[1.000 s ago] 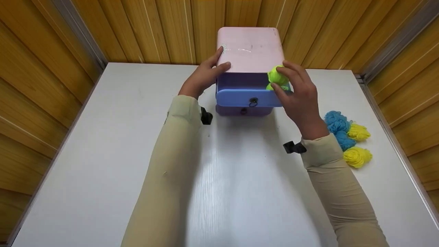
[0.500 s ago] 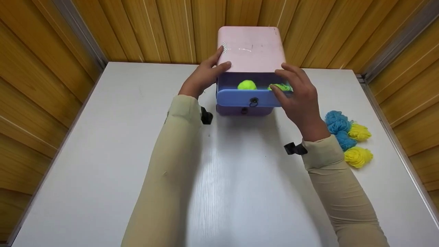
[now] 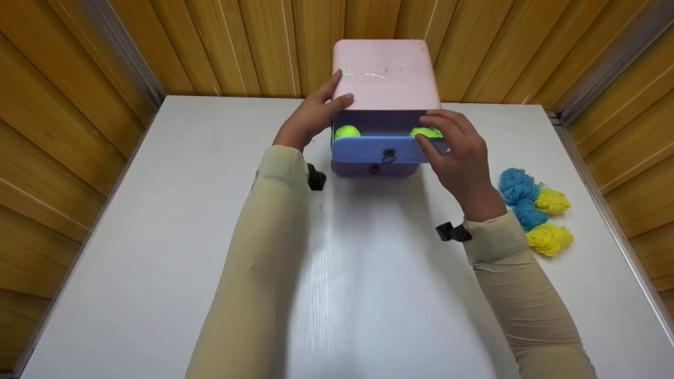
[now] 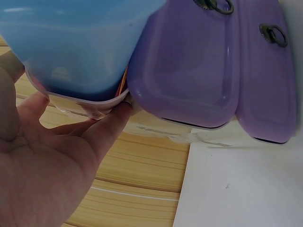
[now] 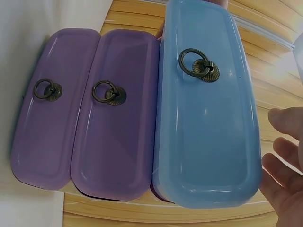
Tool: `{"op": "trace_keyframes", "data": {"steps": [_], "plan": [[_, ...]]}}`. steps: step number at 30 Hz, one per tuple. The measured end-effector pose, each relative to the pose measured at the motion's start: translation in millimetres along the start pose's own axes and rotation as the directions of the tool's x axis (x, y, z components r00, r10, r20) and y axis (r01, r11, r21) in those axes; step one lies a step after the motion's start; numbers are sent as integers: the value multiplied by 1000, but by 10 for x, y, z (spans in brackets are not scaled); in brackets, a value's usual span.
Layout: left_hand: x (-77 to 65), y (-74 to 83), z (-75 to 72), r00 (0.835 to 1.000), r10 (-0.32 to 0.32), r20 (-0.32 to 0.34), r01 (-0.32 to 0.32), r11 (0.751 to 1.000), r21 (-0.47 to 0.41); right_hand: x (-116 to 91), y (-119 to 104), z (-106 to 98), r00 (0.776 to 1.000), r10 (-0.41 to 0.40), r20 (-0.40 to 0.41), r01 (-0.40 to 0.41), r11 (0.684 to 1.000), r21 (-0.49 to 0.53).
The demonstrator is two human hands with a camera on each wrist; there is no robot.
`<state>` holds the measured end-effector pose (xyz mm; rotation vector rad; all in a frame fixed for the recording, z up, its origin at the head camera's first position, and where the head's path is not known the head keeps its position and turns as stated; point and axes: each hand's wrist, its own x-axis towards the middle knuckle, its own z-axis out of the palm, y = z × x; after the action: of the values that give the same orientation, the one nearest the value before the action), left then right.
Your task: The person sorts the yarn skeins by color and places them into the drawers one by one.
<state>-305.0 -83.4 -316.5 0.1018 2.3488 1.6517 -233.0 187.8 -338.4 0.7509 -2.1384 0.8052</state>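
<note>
The glossy blue drawer (image 3: 374,150) juts out at the head view's upper centre, half-hiding two neon-yellow balls (image 3: 347,131); my left hand (image 3: 310,113), fingers extended, touches the smooth pink top (image 3: 387,73), and my right hand (image 3: 461,150), loosely parted, grips nothing beside the drawer. The left wrist view crops my palm at left. The right wrist view shows a metal ring pull (image 5: 199,66) on the drawer's rounded front, my fingers cut off at right.

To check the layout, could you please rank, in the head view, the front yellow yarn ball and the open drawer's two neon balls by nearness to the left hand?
1. Left neon ball: left end of the open drawer.
2. Right neon ball: drawer's right end.
3. Front yellow yarn ball: table, right side.
</note>
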Motion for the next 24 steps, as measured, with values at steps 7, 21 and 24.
{"op": "trace_keyframes", "data": {"steps": [7,21,24], "plan": [[133,-109,-24,1000,-1,5,1,1000,-23,-41,-3,14,999,-31,30,32,999,-44],[122,-106,-26,1000,6,-1,-6,1000,-6,-67,20,65,996,-85,36,87,994,-72],[126,-103,-21,1000,3,-9,-3,1000,-3,-59,18,74,996,-92,24,93,993,-71]]}}
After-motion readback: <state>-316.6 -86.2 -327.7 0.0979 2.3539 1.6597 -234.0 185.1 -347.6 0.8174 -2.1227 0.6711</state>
